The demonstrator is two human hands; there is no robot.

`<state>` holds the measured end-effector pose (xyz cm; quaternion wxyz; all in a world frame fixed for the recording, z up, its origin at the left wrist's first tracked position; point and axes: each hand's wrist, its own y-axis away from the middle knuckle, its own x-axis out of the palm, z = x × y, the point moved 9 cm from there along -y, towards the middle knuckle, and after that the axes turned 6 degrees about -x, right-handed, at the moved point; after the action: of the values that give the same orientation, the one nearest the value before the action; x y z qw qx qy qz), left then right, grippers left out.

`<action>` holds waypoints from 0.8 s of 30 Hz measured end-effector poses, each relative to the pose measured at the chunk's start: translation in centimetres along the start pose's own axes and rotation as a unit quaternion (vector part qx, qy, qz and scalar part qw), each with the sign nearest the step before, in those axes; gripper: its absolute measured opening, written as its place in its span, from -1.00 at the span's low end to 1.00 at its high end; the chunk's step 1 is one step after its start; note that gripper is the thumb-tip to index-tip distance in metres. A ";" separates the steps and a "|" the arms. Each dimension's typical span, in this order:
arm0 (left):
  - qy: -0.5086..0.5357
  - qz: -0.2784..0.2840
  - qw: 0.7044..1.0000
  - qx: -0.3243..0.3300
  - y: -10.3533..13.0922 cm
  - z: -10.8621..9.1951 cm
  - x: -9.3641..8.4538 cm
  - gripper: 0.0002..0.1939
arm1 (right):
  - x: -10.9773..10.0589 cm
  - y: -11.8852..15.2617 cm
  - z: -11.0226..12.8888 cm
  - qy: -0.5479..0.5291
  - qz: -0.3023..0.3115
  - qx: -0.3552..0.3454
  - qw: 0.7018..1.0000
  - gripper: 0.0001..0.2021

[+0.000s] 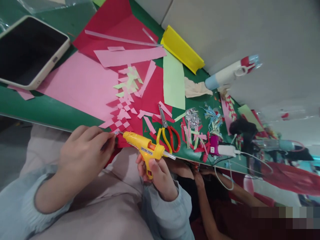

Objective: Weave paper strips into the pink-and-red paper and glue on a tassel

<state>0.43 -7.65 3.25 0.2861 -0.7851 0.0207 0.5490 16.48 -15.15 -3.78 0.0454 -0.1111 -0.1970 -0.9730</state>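
A yellow hot glue gun (143, 145) is gripped by its handle in my right hand (160, 175). A clear glue stick (169, 155) pokes out of its back end. The nozzle points left, close to the fingertips of my left hand (86, 155), which are pinched together. Something small and pale shows at those fingertips; I cannot make out what it is. Just beyond them lies a woven strip of pink, red and light green paper (124, 111), spread over red paper (153, 85) and a pink sheet (82, 83).
Scissors (170, 135) with red and yellow handles lie beyond the glue gun. A phone (30, 50) rests at the far left. Rightward are paper scraps (196, 136), a yellow folded piece (182, 50), a white bottle (230, 73) and a plug with cables (225, 150). Another person's arms (207, 206) are at the right.
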 end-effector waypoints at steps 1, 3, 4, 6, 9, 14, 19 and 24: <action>-0.004 0.005 1.000 0.003 0.0 -0.1 0.1 -0.88 | 0.0 0.0 0.0 0.006 0.003 0.002 1.000 -0.49; -0.006 0.006 1.000 0.007 -0.1 -0.4 0.1 -0.88 | -0.2 -0.2 -0.1 0.019 0.004 0.007 1.000 -0.47; -0.005 0.005 1.000 0.009 -0.1 -0.5 0.1 -0.88 | -0.2 -0.2 -0.2 0.024 0.003 0.010 1.000 -0.46; -0.003 0.005 1.000 0.005 -0.1 -0.5 0.1 -0.87 | -0.3 -0.4 -0.4 0.028 0.003 0.015 0.999 -0.44; -0.008 0.016 1.000 -0.004 -0.1 -0.4 0.4 -0.88 | -0.3 -0.4 -0.8 0.026 0.007 0.020 0.999 -0.42; -0.009 0.019 1.000 0.000 0.1 -0.3 0.6 -0.90 | -0.1 -0.5 -1.0 0.019 0.019 0.020 0.999 -0.44; -0.006 0.020 1.000 0.005 0.2 -0.2 0.8 -0.92 | -0.1 -0.6 -0.7 0.025 0.016 0.014 0.999 -0.45; 0.002 0.007 1.000 0.004 0.2 -0.1 0.6 -0.95 | -0.1 -0.7 -0.7 0.026 0.010 0.025 0.999 -0.45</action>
<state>0.71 -7.72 2.70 0.2851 -0.7847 0.0290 0.5496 16.33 -14.82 -4.69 0.0631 -0.0864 -0.2188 -0.9699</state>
